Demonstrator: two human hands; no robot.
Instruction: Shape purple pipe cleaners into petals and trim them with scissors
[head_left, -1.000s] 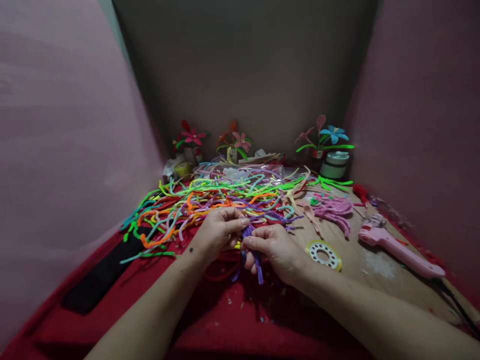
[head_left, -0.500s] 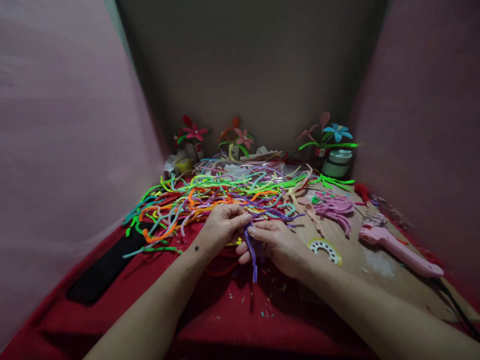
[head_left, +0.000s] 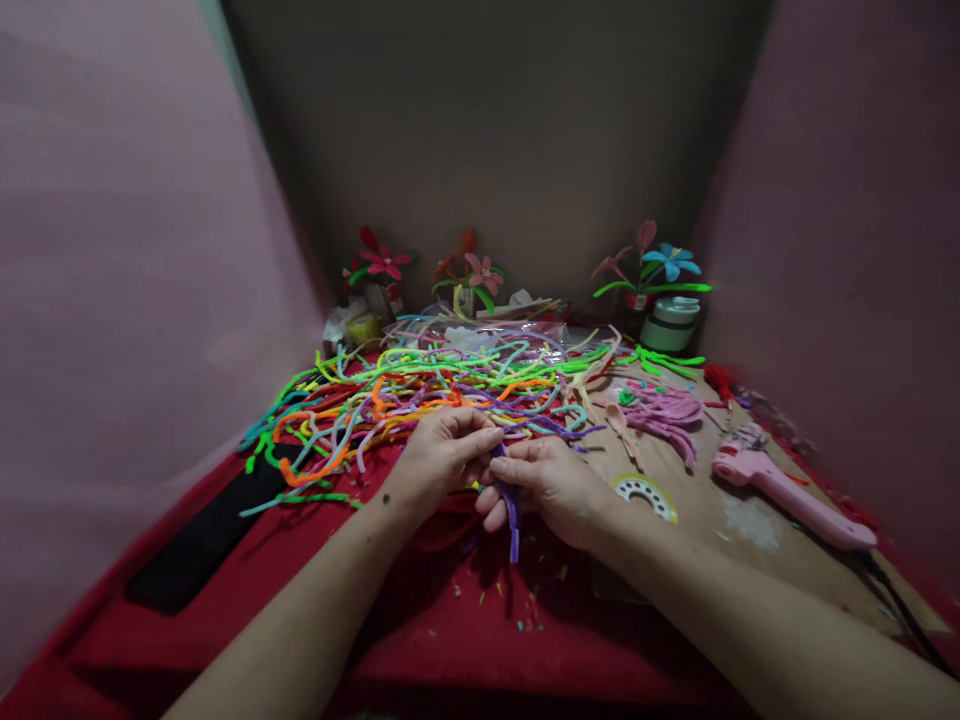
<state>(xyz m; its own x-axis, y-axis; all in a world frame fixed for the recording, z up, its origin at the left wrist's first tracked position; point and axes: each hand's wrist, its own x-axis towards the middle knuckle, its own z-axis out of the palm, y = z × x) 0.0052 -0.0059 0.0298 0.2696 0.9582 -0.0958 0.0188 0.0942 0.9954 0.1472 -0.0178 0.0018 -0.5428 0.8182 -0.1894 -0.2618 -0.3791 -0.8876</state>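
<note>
Both hands meet at the middle of the table, pinching purple pipe cleaners [head_left: 513,520] between thumbs and fingertips. My left hand [head_left: 450,450] is closed on the upper part, its thumb and forefinger near the bend. My right hand [head_left: 551,480] grips the same pipe cleaners just below and to the right, with its lower fingers curled behind them. The purple ends hang down toward the red cloth. How the pipe cleaners join between the fingertips is hidden. Beyond the hands spreads a large tangled pile of coloured pipe cleaners [head_left: 420,385].
A pink hot-glue gun or similar corded tool [head_left: 795,495] rests on a brown board [head_left: 757,570] at right, near a white tape roll [head_left: 645,497] and pink pipe cleaners [head_left: 664,415]. A black flat object [head_left: 202,540] lies left. Pipe-cleaner flowers [head_left: 671,262] and a lidded jar [head_left: 670,325] stand behind.
The hands stay almost in place, still pinching the purple pipe cleaners. Their hanging ends have shifted slightly to the right, and the whole view has moved a little.
</note>
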